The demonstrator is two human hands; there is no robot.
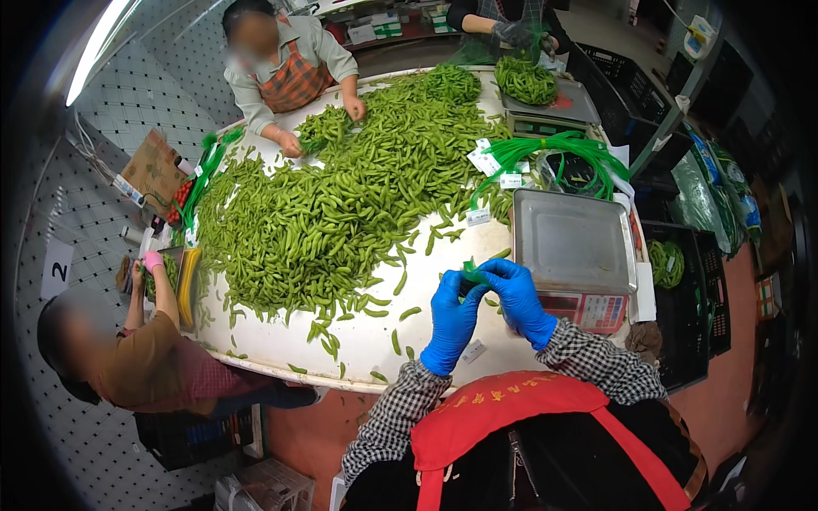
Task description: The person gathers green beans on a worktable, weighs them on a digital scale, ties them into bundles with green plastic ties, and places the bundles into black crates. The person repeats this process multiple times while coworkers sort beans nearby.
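My left hand (452, 319), in a blue glove, pinches one side of a green mesh bag (471, 271). On its other side, the blue-gloved fingers of my right hand (519, 295) hold the same mesh, and the two hands almost touch. Both are above the white tabletop (377, 345), beside a weighing scale with a bare metal pan (572, 239). A large heap of green soybean pods (332, 217) lies beyond my hands to the left. A white tag (474, 350) shows just below my hands. More green mesh bags (562, 150) with white tags lie behind the scale.
A person in a checked apron (294, 76) handles pods across the table. Another stands at the left with a mesh bag. A gloved person (511, 29) works near a second scale (553, 99) at the back. Black crates (680, 300) stand at the right, one with a filled bag (666, 263).
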